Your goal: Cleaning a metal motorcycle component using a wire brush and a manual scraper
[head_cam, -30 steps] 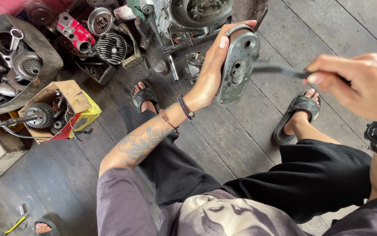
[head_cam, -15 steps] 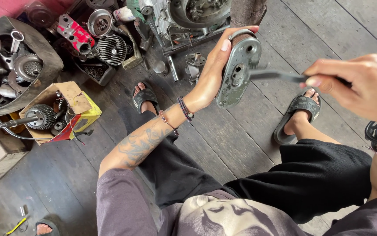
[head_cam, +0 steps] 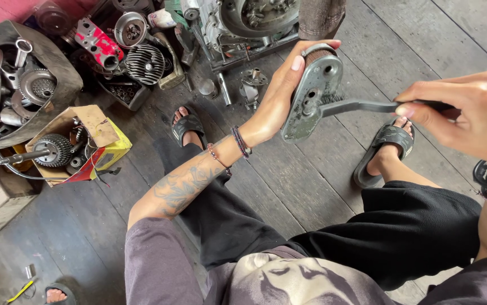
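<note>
Brush (head_cam: 362,105) nudged left since earlier; left hand (head_cam: 280,101) grips cover (head_cam: 311,96), right hand (head_cam: 469,116) at three o'clock pinches handle (keep strokes short).

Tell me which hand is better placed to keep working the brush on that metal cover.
Right. The right hand already has the dark brush by its handle, bristle end against the grey metal cover. The left hand is wrapped around the cover's edge, holding it up, so it is not free.
</note>
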